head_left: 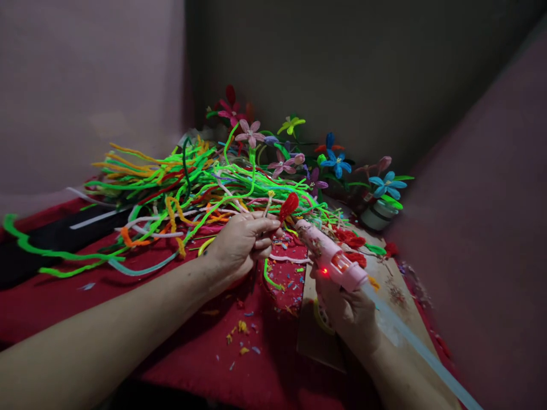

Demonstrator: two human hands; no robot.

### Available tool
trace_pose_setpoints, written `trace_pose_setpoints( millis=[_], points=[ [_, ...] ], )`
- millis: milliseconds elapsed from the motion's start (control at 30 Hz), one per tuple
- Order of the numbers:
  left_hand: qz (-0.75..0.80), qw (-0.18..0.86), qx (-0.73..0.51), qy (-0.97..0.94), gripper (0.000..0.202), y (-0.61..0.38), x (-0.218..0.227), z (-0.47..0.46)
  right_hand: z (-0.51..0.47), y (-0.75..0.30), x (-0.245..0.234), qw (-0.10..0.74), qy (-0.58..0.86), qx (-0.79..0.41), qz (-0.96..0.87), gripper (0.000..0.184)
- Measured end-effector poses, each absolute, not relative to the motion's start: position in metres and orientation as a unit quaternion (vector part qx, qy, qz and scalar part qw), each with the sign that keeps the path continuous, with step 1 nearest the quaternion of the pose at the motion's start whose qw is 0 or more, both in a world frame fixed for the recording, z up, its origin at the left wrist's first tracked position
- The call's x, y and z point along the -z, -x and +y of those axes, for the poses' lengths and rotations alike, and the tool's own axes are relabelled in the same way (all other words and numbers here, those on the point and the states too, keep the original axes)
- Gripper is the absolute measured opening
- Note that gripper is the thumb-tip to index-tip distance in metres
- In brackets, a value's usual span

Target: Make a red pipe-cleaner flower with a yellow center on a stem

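Observation:
My left hand (243,242) is closed in a pinch on a red pipe-cleaner petal (289,206) and a thin stem, held just above the red cloth. My right hand (348,310) grips a pink glue gun (331,257) with a small red light lit on its side. A clear glue stick (421,347) sticks out of the gun's back. The gun's nozzle points up and left, close to the red petal. Both hands work over a brown cardboard sheet (314,339) at the centre right.
A big tangle of green, orange, white and pink pipe cleaners (179,188) covers the red cloth (256,376) behind my hands. Finished pipe-cleaner flowers (337,162) stand at the back by a small round container (377,214). Loose red petals (350,240) and small scraps lie around.

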State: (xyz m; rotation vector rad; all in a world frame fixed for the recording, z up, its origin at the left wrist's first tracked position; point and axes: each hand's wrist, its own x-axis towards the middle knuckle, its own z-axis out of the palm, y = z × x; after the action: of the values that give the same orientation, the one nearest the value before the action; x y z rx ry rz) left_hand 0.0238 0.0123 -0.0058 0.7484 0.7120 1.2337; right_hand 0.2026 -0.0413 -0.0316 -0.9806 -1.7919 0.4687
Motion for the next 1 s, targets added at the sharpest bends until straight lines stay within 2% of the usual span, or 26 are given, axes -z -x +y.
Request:
trace_pose_setpoints(
  millis=[167,300,467,567,700,833,900,933,1000],
  points=[
    [0.322,0.696,-0.544,-0.339,0.009,-0.022,0.005,0.014,-0.035,-0.226,0.024,0.491,0.422,-0.083,-0.758,0.019],
    [0.330,0.691,-0.548,-0.337,0.009,-0.020,0.002,0.013,-0.047,-0.266,0.024,0.373,0.499,0.122,-0.772,0.019],
    [0.361,0.681,-0.547,-0.326,0.007,-0.025,-0.002,0.010,-0.089,-0.334,0.042,0.249,0.631,0.219,-0.701,0.031],
    [0.371,0.678,-0.547,-0.322,0.009,-0.029,-0.004,0.008,-0.112,-0.360,0.056,0.193,0.699,0.207,-0.657,0.036],
    [0.368,0.679,-0.542,-0.330,0.012,-0.030,0.000,0.008,-0.120,-0.372,0.065,0.164,0.743,0.119,-0.638,0.037],
    [0.349,0.693,-0.520,-0.357,0.009,-0.030,0.009,0.009,-0.114,-0.376,0.058,0.160,0.748,0.050,-0.642,0.040],
    [0.341,0.708,-0.500,-0.365,0.008,-0.031,0.013,0.008,-0.111,-0.374,0.046,0.142,0.734,0.055,-0.662,0.038],
    [0.337,0.717,-0.488,-0.366,0.009,-0.031,0.014,0.006,-0.109,-0.369,0.038,0.143,0.723,0.077,-0.672,0.035],
    [0.329,0.734,-0.469,-0.366,0.010,-0.032,0.013,0.002,-0.104,-0.349,0.021,0.212,0.697,0.113,-0.676,0.027]
  ],
)
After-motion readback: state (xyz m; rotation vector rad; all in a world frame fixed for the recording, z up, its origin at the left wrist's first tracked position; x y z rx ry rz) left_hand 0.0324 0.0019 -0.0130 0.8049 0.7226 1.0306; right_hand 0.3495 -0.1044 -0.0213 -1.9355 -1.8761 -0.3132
